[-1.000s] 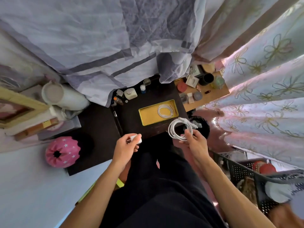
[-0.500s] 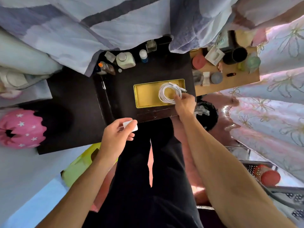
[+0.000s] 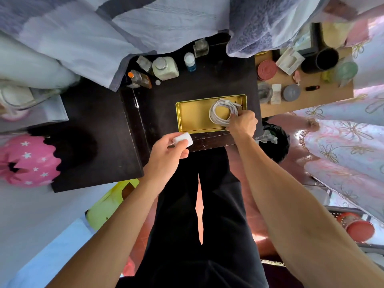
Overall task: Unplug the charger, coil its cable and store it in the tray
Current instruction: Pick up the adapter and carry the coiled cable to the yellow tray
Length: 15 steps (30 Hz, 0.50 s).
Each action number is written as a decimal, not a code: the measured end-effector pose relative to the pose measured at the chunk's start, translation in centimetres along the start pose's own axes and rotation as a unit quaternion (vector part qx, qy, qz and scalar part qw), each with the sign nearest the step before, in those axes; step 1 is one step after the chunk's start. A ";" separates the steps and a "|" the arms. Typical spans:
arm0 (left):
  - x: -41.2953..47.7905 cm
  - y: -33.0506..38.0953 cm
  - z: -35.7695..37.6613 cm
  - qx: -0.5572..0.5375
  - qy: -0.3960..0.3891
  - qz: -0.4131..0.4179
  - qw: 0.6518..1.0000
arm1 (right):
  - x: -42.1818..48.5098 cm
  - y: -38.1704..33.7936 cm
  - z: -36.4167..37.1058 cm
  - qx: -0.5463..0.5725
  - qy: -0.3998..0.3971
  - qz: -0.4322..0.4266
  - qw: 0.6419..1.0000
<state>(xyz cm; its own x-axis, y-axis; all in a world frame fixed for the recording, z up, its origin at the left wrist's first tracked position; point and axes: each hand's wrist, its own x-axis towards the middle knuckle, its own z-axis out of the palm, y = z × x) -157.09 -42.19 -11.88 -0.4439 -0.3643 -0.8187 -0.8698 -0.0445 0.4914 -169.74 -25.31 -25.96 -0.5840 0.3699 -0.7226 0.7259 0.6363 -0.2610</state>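
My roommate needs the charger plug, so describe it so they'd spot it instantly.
Find the dark table holding a gold tray. At the table's near edge, the left hand pinches the charger plug. It is a small white rounded block, unlike the looped white cable in the tray.

Coiled cable (image 3: 223, 112) in tray (image 3: 193, 115) right end; tray on table (image 3: 166, 109).

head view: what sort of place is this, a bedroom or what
Most likely a bedroom at home: crumpled bedding drapes over the far side of a dark table holding small bottles, and a floral curtain hangs on the right.
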 end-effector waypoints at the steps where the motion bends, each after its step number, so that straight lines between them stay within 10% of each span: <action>1: 0.6 0.3 0.3 -0.003 0.006 0.000 1.000 | -0.2 0.1 -0.1 0.009 0.002 -0.011 1.000; 15: 12.6 1.6 7.0 0.338 0.182 0.089 0.919 | -3.1 4.6 -1.8 0.101 -0.015 -0.143 0.984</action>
<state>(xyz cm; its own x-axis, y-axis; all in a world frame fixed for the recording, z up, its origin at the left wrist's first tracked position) -165.56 -40.30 -23.46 -0.5974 -0.6024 -0.5294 -0.7803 0.5889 0.2104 -165.29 -22.27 -23.76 -0.7666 0.1734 -0.6183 0.5924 0.5624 -0.5769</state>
